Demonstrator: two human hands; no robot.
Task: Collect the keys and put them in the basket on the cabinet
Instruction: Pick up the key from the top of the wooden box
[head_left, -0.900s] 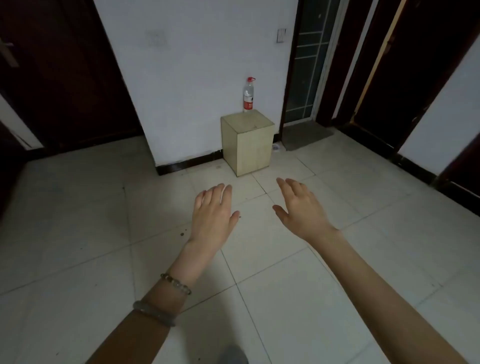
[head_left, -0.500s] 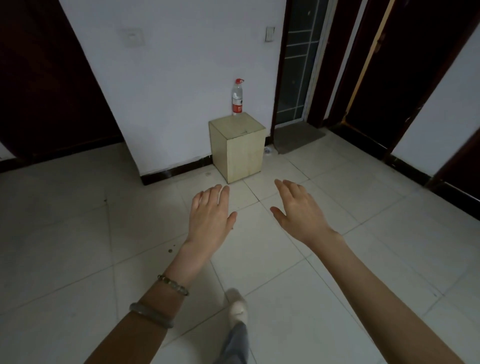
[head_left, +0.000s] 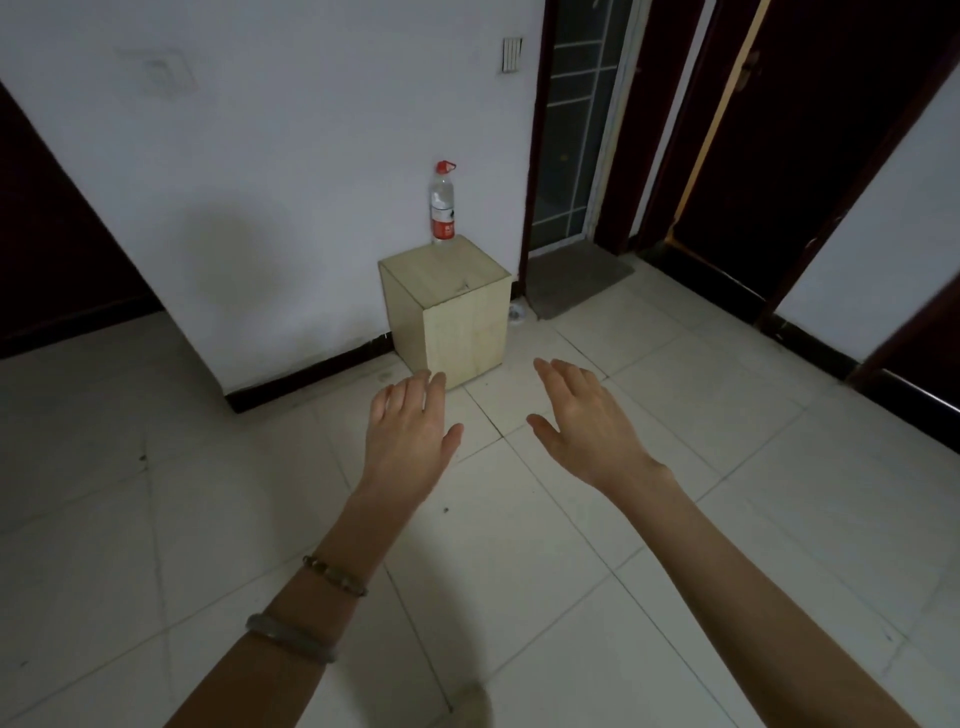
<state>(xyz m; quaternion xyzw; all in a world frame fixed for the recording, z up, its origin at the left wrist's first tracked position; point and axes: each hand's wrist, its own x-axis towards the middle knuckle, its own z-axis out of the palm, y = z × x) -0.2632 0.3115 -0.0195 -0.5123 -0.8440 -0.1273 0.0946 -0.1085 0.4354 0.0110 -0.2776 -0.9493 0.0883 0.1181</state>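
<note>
A: While both arms reach forward over the tiled floor (head_left: 571, 597), what are the fingers doing?

B: On the left hand (head_left: 410, 441) the fingers (head_left: 400, 400) lie straight and close together, palm down, thumb out to the side, holding nothing. The right hand (head_left: 587, 426) is the same: fingers loosely spread, thumb apart, empty. Both hover in the air just in front of the cabinet (head_left: 452, 312).

A: And further back from the fingers?

B: The left wrist is straight; a beaded bracelet (head_left: 335, 574) sits on that forearm and a pale bangle (head_left: 291, 636) behind it. The right forearm is bare and runs in from the lower right corner.

A: How does the cabinet look?

B: A small pale wooden box, taller than wide, standing on the floor against the white wall (head_left: 311, 156). Its top is flat, with a small dark mark I cannot identify.

A: Keys? The basket?

B: I see neither. On the cabinet's back edge stands an upright clear bottle (head_left: 442, 205) with a red cap and red label. Right of the cabinet a grey mat (head_left: 576, 275) lies before a glazed door (head_left: 576, 130); a small pale object on the floor between mat and cabinet is too blurred to name.
</note>
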